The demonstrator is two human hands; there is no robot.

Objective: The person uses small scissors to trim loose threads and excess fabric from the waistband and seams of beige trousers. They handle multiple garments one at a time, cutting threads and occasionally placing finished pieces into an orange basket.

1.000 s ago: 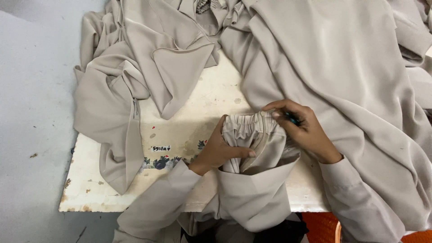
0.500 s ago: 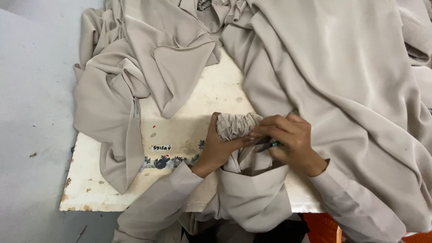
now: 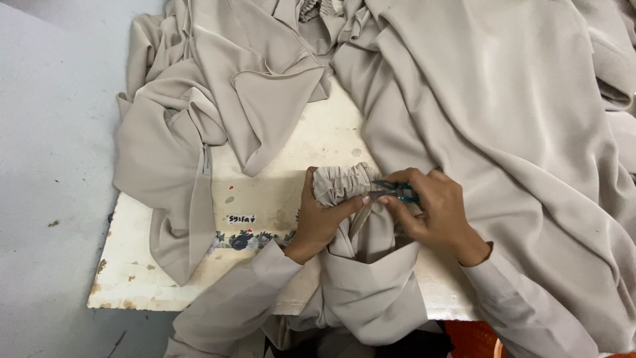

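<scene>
Left hand (image 3: pixel 324 222) is clamping the gathered beige fabric cuff (image 3: pixel 341 182), bunching it taut; right hand (image 3: pixel 434 212), at its 3 o'clock, is gripping small teal thread snips (image 3: pixel 397 192) against it on the white worktop (image 3: pixel 278 192).

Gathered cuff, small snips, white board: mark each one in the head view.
gathered cuff (image 3: pixel 336 183), head view, on the ruched band above the left thumb.
small snips (image 3: pixel 396 191), head view, on the teal handle between the right fingers.
white board (image 3: pixel 291 142), head view, on its bare top between the cloth folds.
</scene>
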